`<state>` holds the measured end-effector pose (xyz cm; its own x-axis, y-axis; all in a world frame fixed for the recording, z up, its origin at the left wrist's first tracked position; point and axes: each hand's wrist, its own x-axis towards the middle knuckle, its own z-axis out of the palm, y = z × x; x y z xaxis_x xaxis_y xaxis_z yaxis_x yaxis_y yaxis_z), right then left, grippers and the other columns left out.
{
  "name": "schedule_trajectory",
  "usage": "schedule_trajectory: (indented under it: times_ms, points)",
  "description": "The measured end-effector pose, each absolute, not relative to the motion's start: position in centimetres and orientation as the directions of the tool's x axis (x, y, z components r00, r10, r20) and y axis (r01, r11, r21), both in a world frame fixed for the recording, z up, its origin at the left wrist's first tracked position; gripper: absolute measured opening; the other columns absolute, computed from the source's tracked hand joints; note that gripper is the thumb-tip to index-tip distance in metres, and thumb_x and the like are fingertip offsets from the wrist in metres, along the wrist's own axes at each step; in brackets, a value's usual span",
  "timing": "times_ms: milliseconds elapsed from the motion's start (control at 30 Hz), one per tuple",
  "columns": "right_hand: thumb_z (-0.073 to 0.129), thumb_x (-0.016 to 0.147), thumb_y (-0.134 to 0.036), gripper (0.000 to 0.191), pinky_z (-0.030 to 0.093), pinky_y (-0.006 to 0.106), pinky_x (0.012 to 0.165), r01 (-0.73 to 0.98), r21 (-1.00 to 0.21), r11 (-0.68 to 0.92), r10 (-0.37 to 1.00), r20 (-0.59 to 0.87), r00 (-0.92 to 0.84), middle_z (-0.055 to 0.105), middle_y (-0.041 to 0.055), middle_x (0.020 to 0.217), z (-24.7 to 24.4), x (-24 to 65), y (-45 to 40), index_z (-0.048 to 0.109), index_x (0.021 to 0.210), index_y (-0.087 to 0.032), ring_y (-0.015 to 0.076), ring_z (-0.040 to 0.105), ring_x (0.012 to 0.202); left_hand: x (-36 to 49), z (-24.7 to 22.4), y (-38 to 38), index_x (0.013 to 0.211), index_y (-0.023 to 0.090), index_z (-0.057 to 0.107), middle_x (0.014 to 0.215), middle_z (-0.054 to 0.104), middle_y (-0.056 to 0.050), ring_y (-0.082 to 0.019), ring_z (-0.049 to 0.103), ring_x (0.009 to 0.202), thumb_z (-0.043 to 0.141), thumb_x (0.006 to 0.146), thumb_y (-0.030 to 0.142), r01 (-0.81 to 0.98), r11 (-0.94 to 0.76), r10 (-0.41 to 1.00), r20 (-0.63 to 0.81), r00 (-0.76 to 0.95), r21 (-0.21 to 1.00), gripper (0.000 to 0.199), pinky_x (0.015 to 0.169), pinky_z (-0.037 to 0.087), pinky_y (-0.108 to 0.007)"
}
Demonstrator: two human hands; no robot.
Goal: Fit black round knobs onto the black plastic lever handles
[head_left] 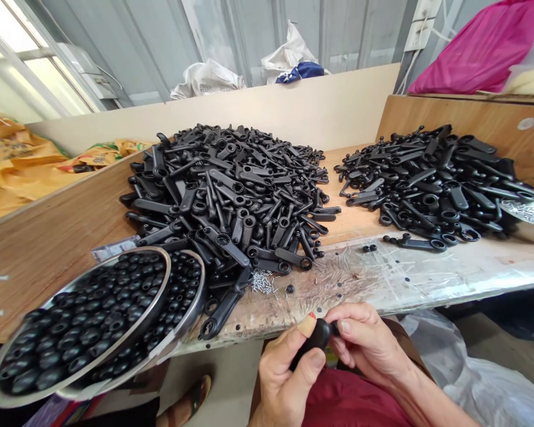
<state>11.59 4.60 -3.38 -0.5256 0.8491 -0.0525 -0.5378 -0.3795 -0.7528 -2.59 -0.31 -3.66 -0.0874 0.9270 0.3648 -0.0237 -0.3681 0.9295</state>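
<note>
My left hand (285, 376) is closed around a black rounded knob (319, 335), held just off the front edge of the bench. A tan wrap covers one of its fingers. The fingertips of my right hand (369, 335) pinch a small black piece (334, 328) against the right end of the knob. Whether the two parts are joined cannot be seen. On the bench beyond lie a heap of small metal pins (263, 281) and a large pile of black crank handles (235, 196).
Two metal bowls of black knobs (84, 332) and smaller black parts (173, 296) overhang the bench at left. Another pile of black handles (431, 178) lies right, near a bowl of metal pins (531, 214). Wooden boards wall the bench (382, 273). A foot (189, 400) shows below.
</note>
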Motion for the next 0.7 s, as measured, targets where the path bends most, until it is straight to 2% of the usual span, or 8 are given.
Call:
schedule_trajectory:
  times_ms: [100, 233, 367, 433, 500, 567, 633, 700]
  points:
    - [0.078, 0.064, -0.036, 0.022, 0.025, 0.012, 0.032, -0.512, -0.749, -0.42, 0.834, -0.096, -0.543, 0.05, -0.0012, 0.042, -3.0, 11.8, 4.8, 0.073, 0.074, -0.017, 0.0033, 0.036, 0.032, -2.7, -3.1, -0.2, 0.11, 0.029, 0.061, 0.078, 0.067, -0.002, -0.013, 0.059, 0.067, 0.055, 0.084, 0.029, 0.02, -0.351, 0.935, 0.351, -0.045, 0.936, 0.027, 0.067, 0.05, -0.022]
    - [0.078, 0.059, -0.038, 0.03, 0.019, 0.012, 0.03, -0.352, -0.811, -0.468, 0.807, -0.23, -0.544, 0.047, -0.0023, 0.04, -2.6, 12.0, 5.6, 0.069, 0.066, -0.011, 0.0022, 0.032, 0.032, -3.2, -4.0, -0.2, 0.111, 0.029, 0.06, 0.08, 0.067, -0.003, -0.014, 0.059, 0.069, 0.057, 0.082, 0.03, 0.097, -0.31, 0.948, 0.315, -0.04, 0.946, 0.029, 0.067, 0.049, -0.022]
    - [0.072, 0.061, -0.041, 0.032, 0.022, 0.013, 0.03, -0.222, -0.868, -0.444, 0.777, -0.249, -0.579, 0.048, -0.0025, 0.041, -2.8, 12.3, 7.0, 0.064, 0.062, -0.01, 0.0033, 0.035, 0.031, -2.9, -5.7, 0.8, 0.111, 0.025, 0.061, 0.065, 0.061, -0.001, -0.013, 0.056, 0.06, 0.057, 0.08, 0.041, 0.096, -0.135, 0.987, 0.143, -0.079, 0.986, 0.035, 0.067, 0.049, -0.023]
    - [0.068, 0.063, -0.041, 0.031, 0.027, 0.013, 0.033, -0.151, -0.917, -0.369, 0.791, -0.224, -0.57, 0.05, -0.0017, 0.044, -2.5, 13.1, 8.3, 0.063, 0.063, -0.01, 0.0041, 0.038, 0.034, -2.2, -5.9, 1.7, 0.12, 0.026, 0.054, 0.081, 0.064, -0.001, -0.013, 0.057, 0.07, 0.057, 0.079, 0.048, 0.086, -0.057, 0.99, 0.067, -0.12, 0.995, 0.046, 0.072, 0.047, -0.022]
    - [0.066, 0.064, -0.041, 0.031, 0.031, 0.015, 0.035, -0.049, -0.978, -0.204, 0.871, -0.158, -0.465, 0.051, -0.0007, 0.046, -1.5, 14.8, 10.5, 0.062, 0.063, -0.01, 0.006, 0.042, 0.037, -1.7, -5.8, 2.6, 0.131, 0.029, 0.04, 0.113, 0.058, -0.002, -0.015, 0.055, 0.095, 0.053, 0.08, 0.054, 0.064, -0.098, 0.978, 0.108, -0.179, 0.993, 0.059, 0.083, 0.042, -0.022]
    - [0.066, 0.062, -0.042, 0.032, 0.032, 0.018, 0.036, 0.064, -0.998, -0.009, 0.966, -0.026, -0.258, 0.05, -0.0002, 0.045, 0.3, 17.5, 13.7, 0.062, 0.062, -0.01, 0.008, 0.043, 0.038, -1.7, -5.6, 3.4, 0.137, 0.029, 0.027, 0.126, 0.049, -0.003, -0.017, 0.047, 0.111, 0.049, 0.082, 0.053, 0.062, -0.211, 0.944, 0.22, -0.246, 0.975, 0.063, 0.091, 0.035, -0.024]
    - [0.067, 0.061, -0.043, 0.033, 0.032, 0.018, 0.037, 0.123, -0.986, 0.115, 0.993, 0.109, -0.052, 0.05, 0.0, 0.048, 2.6, 21.0, 17.6, 0.061, 0.065, -0.01, 0.0084, 0.042, 0.04, -2.1, -5.4, 3.8, 0.137, 0.026, 0.025, 0.119, 0.053, -0.004, -0.016, 0.048, 0.108, 0.047, 0.086, 0.045, 0.086, -0.271, 0.891, 0.284, -0.354, 0.959, 0.059, 0.09, 0.034, -0.024]
    - [0.066, 0.062, -0.043, 0.036, 0.037, 0.019, 0.042, 0.162, -0.966, 0.202, 0.967, 0.224, 0.125, 0.056, 0.0019, 0.062, 4.8, 24.4, 21.4, 0.063, 0.08, -0.012, 0.0103, 0.048, 0.05, -2.6, -5.5, 3.9, 0.135, 0.024, 0.029, 0.107, 0.057, -0.003, -0.014, 0.05, 0.101, 0.049, 0.086, 0.039, 0.096, -0.283, 0.831, 0.294, -0.473, 0.954, 0.055, 0.088, 0.034, -0.022]
